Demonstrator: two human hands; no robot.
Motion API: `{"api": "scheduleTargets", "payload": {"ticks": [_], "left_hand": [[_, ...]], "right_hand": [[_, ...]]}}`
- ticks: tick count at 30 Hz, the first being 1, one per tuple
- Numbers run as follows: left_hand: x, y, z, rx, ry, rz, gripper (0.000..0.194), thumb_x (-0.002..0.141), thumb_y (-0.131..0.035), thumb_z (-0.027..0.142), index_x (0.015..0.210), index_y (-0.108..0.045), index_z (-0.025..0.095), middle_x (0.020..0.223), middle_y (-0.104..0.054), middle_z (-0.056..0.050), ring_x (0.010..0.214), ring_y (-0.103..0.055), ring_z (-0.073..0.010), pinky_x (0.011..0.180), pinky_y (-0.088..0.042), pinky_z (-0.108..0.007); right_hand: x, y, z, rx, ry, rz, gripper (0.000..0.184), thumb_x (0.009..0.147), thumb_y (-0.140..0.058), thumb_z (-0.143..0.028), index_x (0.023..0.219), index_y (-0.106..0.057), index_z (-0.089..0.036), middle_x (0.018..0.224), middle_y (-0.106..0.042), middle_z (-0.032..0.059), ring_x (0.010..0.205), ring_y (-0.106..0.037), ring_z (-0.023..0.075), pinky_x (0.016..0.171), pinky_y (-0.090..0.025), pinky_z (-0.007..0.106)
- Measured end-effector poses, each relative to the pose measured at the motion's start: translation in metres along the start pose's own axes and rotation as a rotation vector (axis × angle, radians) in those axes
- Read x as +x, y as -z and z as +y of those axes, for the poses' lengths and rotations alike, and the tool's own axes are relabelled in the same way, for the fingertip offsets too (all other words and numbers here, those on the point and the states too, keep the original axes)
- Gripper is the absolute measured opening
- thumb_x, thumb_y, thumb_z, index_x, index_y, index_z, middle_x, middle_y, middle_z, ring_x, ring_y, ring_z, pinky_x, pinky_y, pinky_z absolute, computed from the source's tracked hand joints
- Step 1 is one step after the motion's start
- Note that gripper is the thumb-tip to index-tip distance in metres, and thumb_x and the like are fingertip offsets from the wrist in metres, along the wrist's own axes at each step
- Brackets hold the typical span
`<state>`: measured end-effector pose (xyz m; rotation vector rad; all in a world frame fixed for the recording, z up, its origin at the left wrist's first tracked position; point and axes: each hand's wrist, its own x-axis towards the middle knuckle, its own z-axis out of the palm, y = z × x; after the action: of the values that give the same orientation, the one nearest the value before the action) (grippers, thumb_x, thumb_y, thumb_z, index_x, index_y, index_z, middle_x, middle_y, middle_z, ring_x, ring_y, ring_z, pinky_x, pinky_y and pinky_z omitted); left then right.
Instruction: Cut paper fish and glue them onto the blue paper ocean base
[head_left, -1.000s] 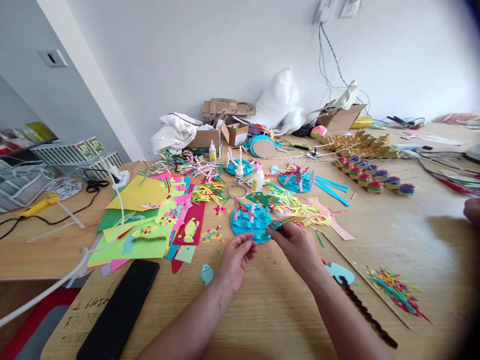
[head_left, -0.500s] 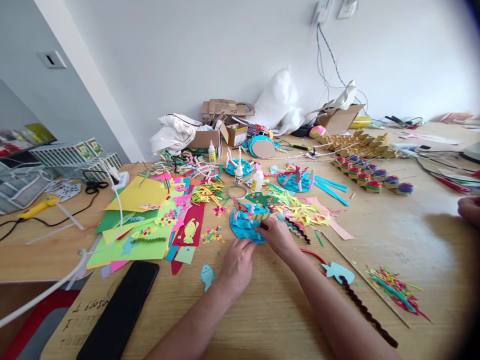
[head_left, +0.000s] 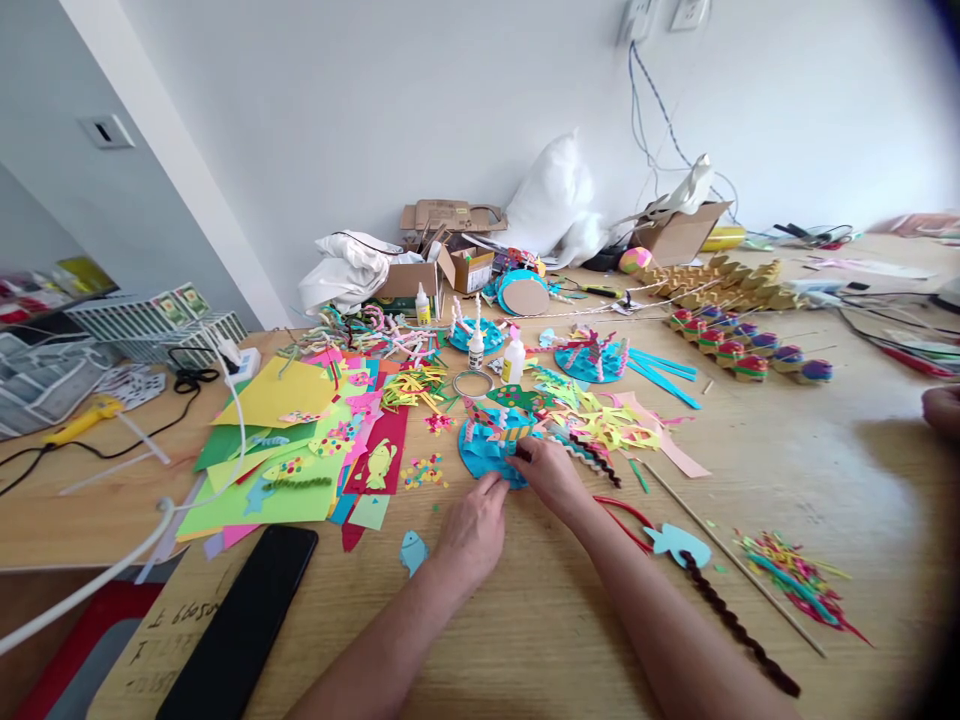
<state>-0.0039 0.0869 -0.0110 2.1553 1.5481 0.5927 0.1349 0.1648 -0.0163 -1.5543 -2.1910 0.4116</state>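
A round blue paper craft (head_left: pixel 480 455) with wavy strips and small upright pieces rests on the wooden table in front of me. At its near edge my left hand (head_left: pixel 472 525) has its fingers curled, steadying the rim. Over the right side of the disc, my right hand (head_left: pixel 551 475) pinches a striped yellow-and-blue paper cutout (head_left: pixel 517 433), which touches the blue strips. My fingers hide the cutout's lower part. A green paper fish with dots (head_left: pixel 517 397) lies just behind the disc. Left of my left hand is a light-blue paper fish (head_left: pixel 412 553).
Colored paper sheets (head_left: pixel 300 480) and a black phone (head_left: pixel 240 620) lie left. Glue bottles (head_left: pixel 514 360) stand behind the craft. A wooden stick (head_left: pixel 735 560), a blue fish cutout (head_left: pixel 679 546) and a brown twisted pipe cleaner (head_left: pixel 739 625) lie right. Another person's hand (head_left: pixel 941 410) shows at the right edge.
My right hand has brought the striped cutout down and left onto the blue disc. My left hand has turned palm-down at the disc's near rim. Over the last half second both hands barely move.
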Motion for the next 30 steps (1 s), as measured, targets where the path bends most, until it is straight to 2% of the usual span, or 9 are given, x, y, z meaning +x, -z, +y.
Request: {"api": "scheduleTargets", "payload": {"ticks": [14, 21, 25, 30], "left_hand": [[0.011, 0.005, -0.006, -0.068, -0.022, -0.032, 0.045, 0.077, -0.038, 0.004, 0.116, -0.053, 0.022, 0.119, -0.054, -0.008, 0.093, -0.058, -0.0211, 0.085, -0.044, -0.031], [0.015, 0.011, -0.001, -0.013, -0.077, 0.070, 0.040, 0.082, -0.033, 0.006, 0.112, -0.055, 0.021, 0.117, -0.053, -0.009, 0.102, -0.054, -0.0218, 0.089, -0.043, -0.033], [0.017, 0.007, -0.003, 0.006, -0.095, 0.098, 0.044, 0.081, -0.034, 0.004, 0.118, -0.051, 0.021, 0.120, -0.051, -0.008, 0.107, -0.050, -0.0200, 0.093, -0.041, -0.033], [0.019, 0.003, -0.007, 0.037, -0.131, 0.140, 0.044, 0.081, -0.034, 0.003, 0.118, -0.052, 0.019, 0.120, -0.052, -0.009, 0.110, -0.047, -0.0217, 0.097, -0.039, -0.038]], "right_hand": [[0.002, -0.005, 0.002, 0.007, 0.029, 0.011, 0.012, 0.072, -0.053, -0.020, 0.062, -0.058, -0.017, 0.063, -0.062, 0.0027, 0.056, -0.051, 0.0127, 0.053, -0.030, 0.022], [0.001, -0.010, 0.003, 0.017, 0.042, 0.027, 0.014, 0.074, -0.049, -0.016, 0.062, -0.056, -0.017, 0.064, -0.062, 0.0034, 0.060, -0.052, 0.0140, 0.054, -0.030, 0.022], [0.000, -0.010, 0.003, 0.028, 0.046, 0.035, 0.014, 0.072, -0.047, -0.013, 0.061, -0.055, -0.018, 0.063, -0.062, 0.0027, 0.059, -0.051, 0.0132, 0.054, -0.030, 0.022], [0.001, -0.009, 0.003, 0.029, 0.028, 0.042, 0.014, 0.070, -0.047, -0.012, 0.061, -0.055, -0.018, 0.060, -0.061, 0.0021, 0.056, -0.049, 0.0134, 0.054, -0.029, 0.023]]}}
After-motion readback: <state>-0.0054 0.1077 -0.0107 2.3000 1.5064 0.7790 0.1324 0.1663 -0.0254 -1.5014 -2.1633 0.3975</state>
